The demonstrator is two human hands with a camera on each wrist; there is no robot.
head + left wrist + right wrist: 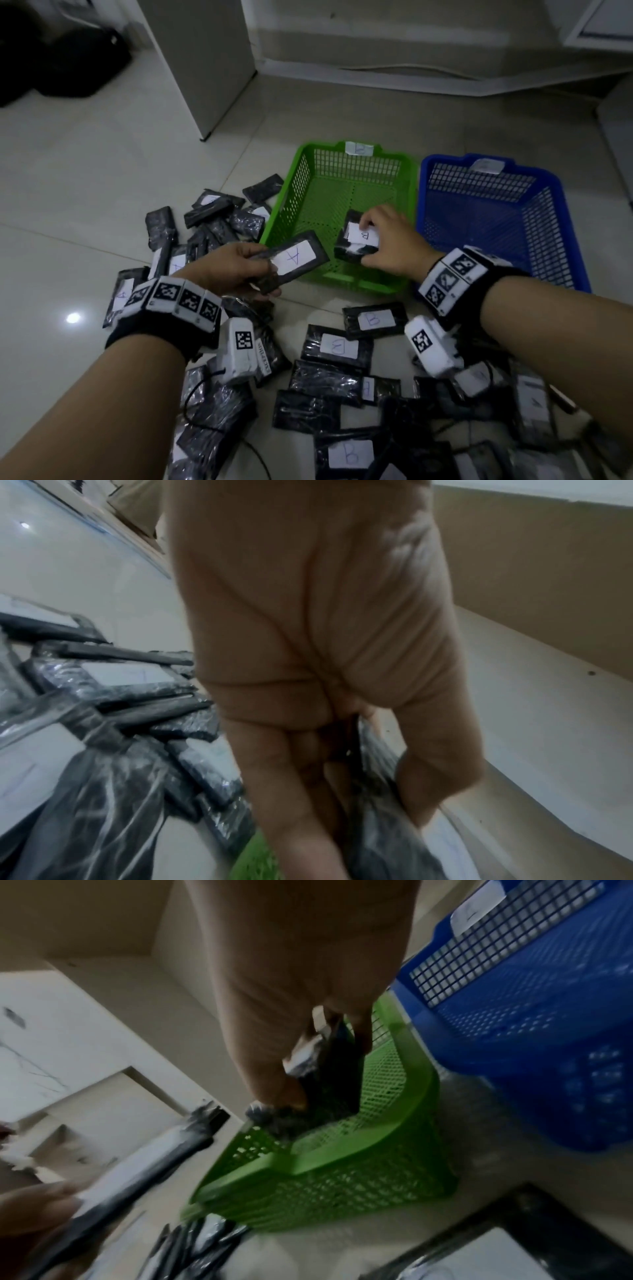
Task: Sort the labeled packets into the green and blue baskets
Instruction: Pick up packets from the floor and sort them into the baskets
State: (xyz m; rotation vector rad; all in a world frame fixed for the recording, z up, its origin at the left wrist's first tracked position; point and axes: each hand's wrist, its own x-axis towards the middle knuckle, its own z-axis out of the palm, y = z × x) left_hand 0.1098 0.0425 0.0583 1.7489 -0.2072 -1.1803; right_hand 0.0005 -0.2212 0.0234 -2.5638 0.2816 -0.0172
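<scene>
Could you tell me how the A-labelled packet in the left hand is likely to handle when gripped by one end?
The A packet juts out unsagging from the left hand, so probably stiff. Its shiny wrap may be slippery.

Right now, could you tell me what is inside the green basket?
The green basket holds only the B packet, gripped by the right hand; that hand hides part of the floor beneath. No other packets show.

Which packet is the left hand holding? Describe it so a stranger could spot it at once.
Find the green basket on the floor; at its near left corner, the left hand grips a black packet raised above the floor pile. Its white label reads A, whereas the right hand's packet reads B.
</scene>
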